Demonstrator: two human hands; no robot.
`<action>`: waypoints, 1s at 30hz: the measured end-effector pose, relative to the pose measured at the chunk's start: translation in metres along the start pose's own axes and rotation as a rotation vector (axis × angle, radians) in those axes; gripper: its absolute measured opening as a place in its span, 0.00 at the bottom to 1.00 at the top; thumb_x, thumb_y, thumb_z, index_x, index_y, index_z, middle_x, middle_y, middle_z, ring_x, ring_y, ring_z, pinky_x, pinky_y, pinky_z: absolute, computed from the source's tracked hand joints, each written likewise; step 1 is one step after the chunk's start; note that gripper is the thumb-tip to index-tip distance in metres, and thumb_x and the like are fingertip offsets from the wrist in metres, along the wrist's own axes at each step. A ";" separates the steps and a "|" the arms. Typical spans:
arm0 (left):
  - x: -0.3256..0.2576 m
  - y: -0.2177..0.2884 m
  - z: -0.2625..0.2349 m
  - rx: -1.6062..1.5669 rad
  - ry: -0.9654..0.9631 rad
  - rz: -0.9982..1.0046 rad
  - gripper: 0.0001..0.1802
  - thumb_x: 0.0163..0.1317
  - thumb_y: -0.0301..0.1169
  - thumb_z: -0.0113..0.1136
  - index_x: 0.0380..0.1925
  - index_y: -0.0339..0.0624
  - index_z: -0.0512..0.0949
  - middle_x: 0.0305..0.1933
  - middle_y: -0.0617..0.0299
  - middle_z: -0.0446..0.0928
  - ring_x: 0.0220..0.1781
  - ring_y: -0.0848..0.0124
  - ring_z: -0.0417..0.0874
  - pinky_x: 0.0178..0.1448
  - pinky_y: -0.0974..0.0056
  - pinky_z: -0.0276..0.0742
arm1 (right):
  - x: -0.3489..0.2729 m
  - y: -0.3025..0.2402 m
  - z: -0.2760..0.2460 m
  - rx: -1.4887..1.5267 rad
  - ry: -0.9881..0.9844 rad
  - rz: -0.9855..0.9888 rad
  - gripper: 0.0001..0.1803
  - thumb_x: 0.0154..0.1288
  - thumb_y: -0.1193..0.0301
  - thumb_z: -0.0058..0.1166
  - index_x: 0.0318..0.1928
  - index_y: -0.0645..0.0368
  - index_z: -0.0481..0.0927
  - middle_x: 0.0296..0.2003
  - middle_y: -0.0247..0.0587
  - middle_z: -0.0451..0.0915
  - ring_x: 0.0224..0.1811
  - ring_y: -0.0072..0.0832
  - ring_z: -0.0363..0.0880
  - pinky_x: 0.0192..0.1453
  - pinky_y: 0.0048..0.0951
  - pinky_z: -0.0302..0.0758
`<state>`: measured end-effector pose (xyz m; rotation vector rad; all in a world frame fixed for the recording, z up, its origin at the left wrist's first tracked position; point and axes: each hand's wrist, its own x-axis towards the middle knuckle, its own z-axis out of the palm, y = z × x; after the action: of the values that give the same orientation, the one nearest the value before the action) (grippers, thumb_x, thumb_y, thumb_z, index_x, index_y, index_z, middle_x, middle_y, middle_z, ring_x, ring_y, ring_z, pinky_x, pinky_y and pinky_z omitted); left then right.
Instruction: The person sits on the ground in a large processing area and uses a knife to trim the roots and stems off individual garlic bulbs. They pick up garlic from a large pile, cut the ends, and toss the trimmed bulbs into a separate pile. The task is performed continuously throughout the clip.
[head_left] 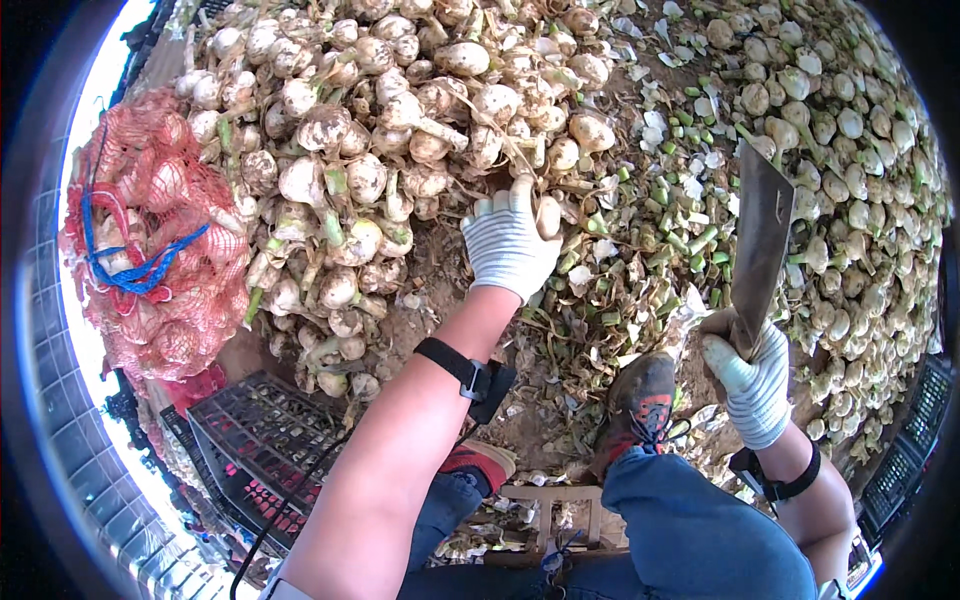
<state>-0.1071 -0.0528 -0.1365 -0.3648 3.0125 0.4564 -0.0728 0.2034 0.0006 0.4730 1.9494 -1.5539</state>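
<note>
Reaching into the heap, the gloved left hand (pixel 508 240) closes on 1 onion bulb (pixel 548 215) at the pile's (pixel 380 120) near edge, while the right hand (pixel 752 380) grips a cleaver (pixel 760 235) upright. Trimming seems next, needing the bulb brought clear under the blade.

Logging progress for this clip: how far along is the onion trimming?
Done: a heap of trimmed onions lies on the right, cut stalks litter the ground, and a red net sack is filled. In hand: the left hand picks an onion while the right hand holds a cleaver upright. Left: a big pile of untrimmed onions.
</note>
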 end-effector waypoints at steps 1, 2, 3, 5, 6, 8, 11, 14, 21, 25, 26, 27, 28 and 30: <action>-0.001 0.001 -0.002 0.074 -0.069 0.016 0.36 0.37 0.43 0.72 0.48 0.46 0.70 0.44 0.53 0.75 0.51 0.53 0.72 0.54 0.48 0.65 | 0.000 0.000 0.000 0.012 -0.010 0.002 0.06 0.56 0.78 0.56 0.36 0.62 0.78 0.28 0.29 0.77 0.30 0.15 0.73 0.37 0.20 0.71; -0.003 0.001 -0.005 0.149 -0.138 0.033 0.35 0.37 0.44 0.72 0.47 0.46 0.71 0.44 0.54 0.75 0.51 0.54 0.72 0.54 0.48 0.65 | 0.000 0.000 0.001 0.025 -0.021 0.004 0.06 0.56 0.78 0.56 0.36 0.62 0.78 0.28 0.29 0.77 0.30 0.16 0.73 0.37 0.20 0.71; -0.004 0.004 -0.005 0.219 -0.213 0.050 0.34 0.37 0.45 0.71 0.46 0.46 0.72 0.44 0.54 0.75 0.51 0.54 0.72 0.54 0.48 0.65 | 0.000 0.001 0.001 0.018 -0.025 -0.007 0.06 0.56 0.78 0.56 0.36 0.62 0.78 0.28 0.29 0.77 0.31 0.16 0.73 0.37 0.20 0.71; -0.009 0.009 -0.005 0.204 -0.130 0.099 0.32 0.38 0.49 0.71 0.42 0.45 0.74 0.45 0.51 0.72 0.51 0.56 0.72 0.56 0.48 0.64 | 0.001 0.002 0.002 0.005 -0.033 -0.031 0.06 0.56 0.78 0.56 0.36 0.62 0.78 0.28 0.29 0.77 0.31 0.16 0.73 0.37 0.21 0.71; -0.019 0.019 -0.017 0.167 -0.040 0.160 0.33 0.39 0.49 0.71 0.43 0.45 0.73 0.45 0.51 0.72 0.51 0.56 0.72 0.58 0.48 0.64 | 0.001 0.005 0.000 0.009 -0.030 -0.054 0.07 0.56 0.78 0.56 0.37 0.62 0.78 0.28 0.29 0.77 0.32 0.16 0.74 0.38 0.21 0.71; -0.038 0.029 -0.026 -0.019 0.096 0.252 0.36 0.39 0.49 0.73 0.46 0.44 0.70 0.45 0.50 0.71 0.50 0.58 0.72 0.58 0.49 0.65 | 0.002 0.009 -0.002 0.013 -0.007 -0.032 0.07 0.56 0.78 0.56 0.37 0.62 0.78 0.29 0.30 0.77 0.32 0.16 0.74 0.39 0.21 0.71; -0.072 0.049 -0.037 -1.048 -0.252 -0.177 0.40 0.37 0.34 0.78 0.49 0.42 0.64 0.44 0.57 0.71 0.48 0.70 0.74 0.51 0.65 0.76 | 0.001 0.013 -0.002 -0.001 -0.034 -0.031 0.07 0.56 0.79 0.55 0.38 0.63 0.78 0.29 0.30 0.77 0.33 0.15 0.74 0.39 0.20 0.72; -0.101 0.057 -0.056 -1.398 -0.319 -0.118 0.46 0.39 0.29 0.77 0.58 0.40 0.59 0.55 0.59 0.68 0.55 0.69 0.71 0.60 0.66 0.71 | -0.004 0.010 -0.001 -0.102 -0.103 -0.099 0.08 0.56 0.79 0.54 0.38 0.63 0.78 0.30 0.29 0.78 0.32 0.15 0.73 0.37 0.20 0.72; -0.138 0.057 -0.054 -2.423 -0.622 -0.631 0.30 0.56 0.28 0.62 0.59 0.43 0.63 0.59 0.54 0.68 0.55 0.71 0.75 0.55 0.64 0.77 | -0.008 -0.003 0.011 -0.761 -0.243 -0.767 0.11 0.38 0.76 0.55 0.29 0.59 0.77 0.19 0.43 0.74 0.22 0.46 0.74 0.26 0.40 0.71; -0.131 0.073 -0.066 -1.957 -0.366 -0.543 0.26 0.57 0.22 0.58 0.57 0.42 0.65 0.54 0.57 0.69 0.50 0.70 0.75 0.51 0.64 0.79 | -0.006 0.004 0.009 -0.884 -0.303 -0.758 0.10 0.37 0.72 0.56 0.26 0.58 0.76 0.23 0.44 0.75 0.24 0.45 0.75 0.27 0.41 0.71; -0.132 0.076 -0.061 -1.968 -0.337 -0.537 0.27 0.55 0.18 0.57 0.56 0.43 0.64 0.49 0.60 0.69 0.47 0.71 0.75 0.51 0.66 0.79 | -0.007 0.003 0.007 -0.904 -0.329 -0.727 0.10 0.37 0.71 0.55 0.26 0.57 0.76 0.24 0.44 0.75 0.24 0.44 0.75 0.28 0.42 0.71; -0.133 0.078 -0.060 -1.865 -0.297 -0.432 0.29 0.54 0.17 0.58 0.56 0.43 0.63 0.49 0.59 0.69 0.47 0.71 0.75 0.50 0.66 0.78 | -0.007 0.002 0.007 -0.895 -0.348 -0.729 0.09 0.37 0.70 0.56 0.25 0.57 0.76 0.23 0.43 0.74 0.24 0.44 0.74 0.27 0.42 0.71; -0.135 0.079 -0.060 -1.759 -0.259 -0.330 0.30 0.53 0.16 0.59 0.56 0.43 0.63 0.48 0.59 0.69 0.47 0.71 0.75 0.50 0.66 0.78 | -0.006 0.002 0.007 -0.885 -0.367 -0.731 0.09 0.37 0.70 0.56 0.25 0.57 0.75 0.22 0.43 0.74 0.23 0.44 0.74 0.27 0.42 0.71; -0.134 0.087 -0.070 -1.755 -0.239 -0.332 0.34 0.47 0.14 0.64 0.55 0.44 0.62 0.47 0.57 0.70 0.46 0.72 0.75 0.49 0.67 0.77 | -0.006 -0.001 0.007 -0.874 -0.391 -0.748 0.09 0.37 0.69 0.56 0.24 0.56 0.75 0.21 0.42 0.73 0.23 0.44 0.74 0.26 0.42 0.70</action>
<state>-0.0014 0.0366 -0.0313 -0.6920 1.4398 2.5753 -0.0671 0.1972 0.0039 -0.9303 2.3190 -0.8621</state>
